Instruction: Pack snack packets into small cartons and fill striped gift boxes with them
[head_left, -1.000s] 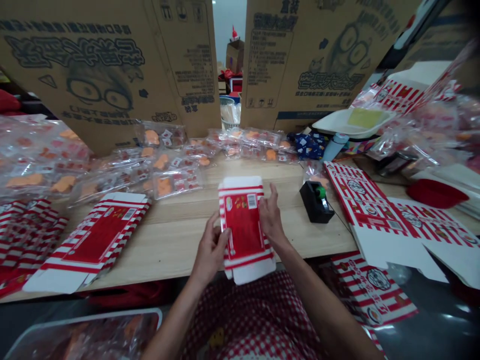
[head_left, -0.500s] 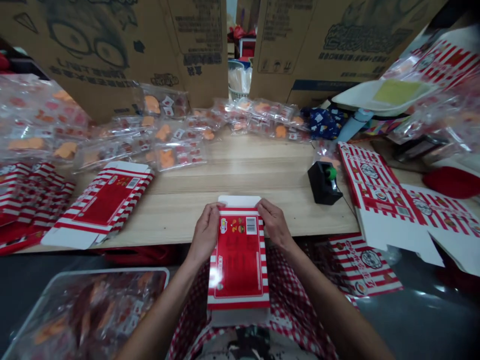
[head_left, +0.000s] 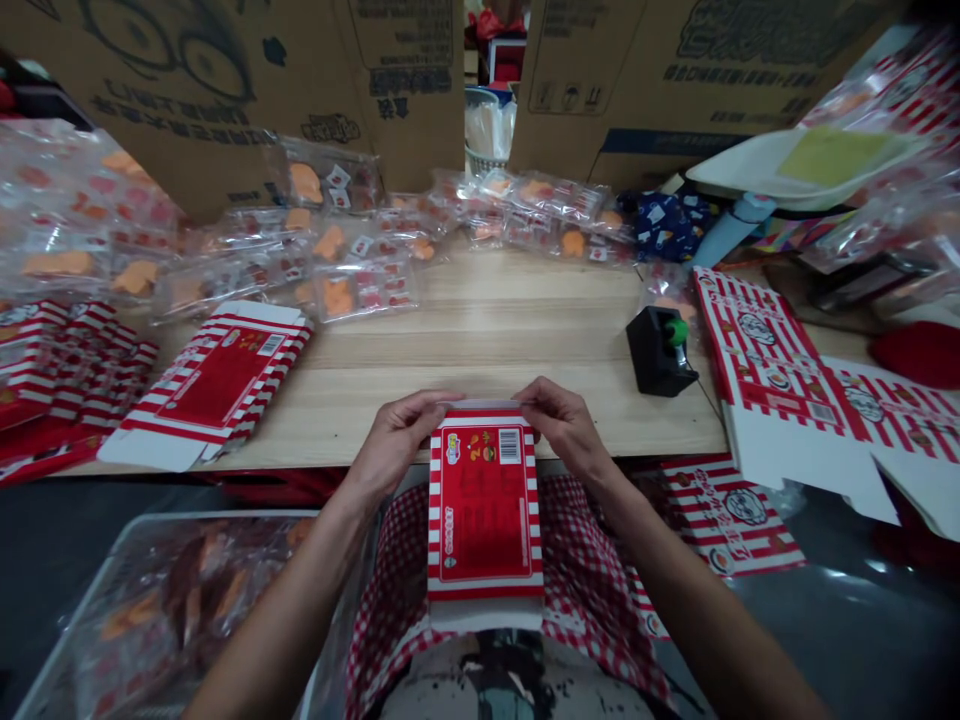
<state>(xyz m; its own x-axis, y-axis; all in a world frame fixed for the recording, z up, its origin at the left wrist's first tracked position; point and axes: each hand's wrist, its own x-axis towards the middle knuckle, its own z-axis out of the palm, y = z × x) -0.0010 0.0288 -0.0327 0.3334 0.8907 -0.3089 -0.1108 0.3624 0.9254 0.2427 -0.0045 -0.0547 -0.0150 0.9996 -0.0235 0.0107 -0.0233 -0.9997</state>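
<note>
A red-and-white striped carton lies tilted against the table's front edge, its lower end over my lap. With thumb and fingers my left hand grips its top left corner. At the top right corner my right hand pinches the carton in the same way. Between the hands the white top flap shows only as a thin strip along the upper edge. A white flap sticks out at the carton's lower end. What is inside the carton cannot be seen.
Flattened striped cartons lie at left, others at right. A black tape dispenser stands right of the hands. Bagged orange pieces line the back before cardboard boxes. A clear bin of bags sits low at left.
The carton's top flap, upright before, now shows as a thin strip. Both hands have shifted inward over the top corners. The whole view has moved slightly.
</note>
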